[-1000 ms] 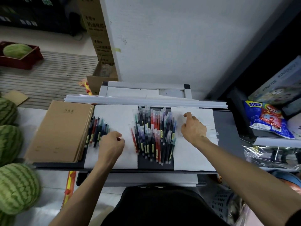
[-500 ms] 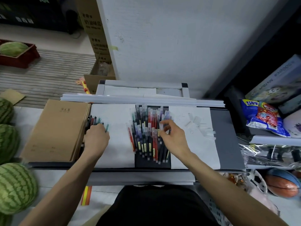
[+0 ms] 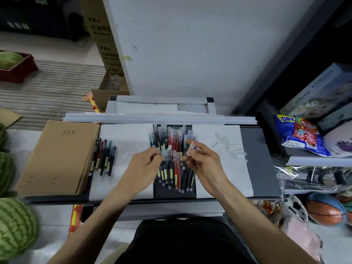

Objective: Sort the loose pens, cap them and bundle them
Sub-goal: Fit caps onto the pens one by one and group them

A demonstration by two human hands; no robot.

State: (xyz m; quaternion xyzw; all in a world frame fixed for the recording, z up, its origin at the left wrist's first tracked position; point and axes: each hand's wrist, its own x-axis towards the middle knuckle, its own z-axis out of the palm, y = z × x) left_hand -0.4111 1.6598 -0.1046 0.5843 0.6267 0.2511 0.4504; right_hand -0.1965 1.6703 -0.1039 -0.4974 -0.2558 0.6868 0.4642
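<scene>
From the head camera, we see both hands now meeting over the loose pens [image 3: 172, 155] at the centre of the frame. Half a second back the left hand [image 3: 146, 164] rested on the sorted pens [image 3: 103, 159] at left; it has come across and pinches a teal pen [image 3: 165, 151]. The right hand [image 3: 202, 159], which had been reaching into the pile, now pinches a clear cap [image 3: 191, 148] (spare caps [image 3: 231, 147] lie right). We judge capping is about to happen; bundling is still ahead.
</scene>
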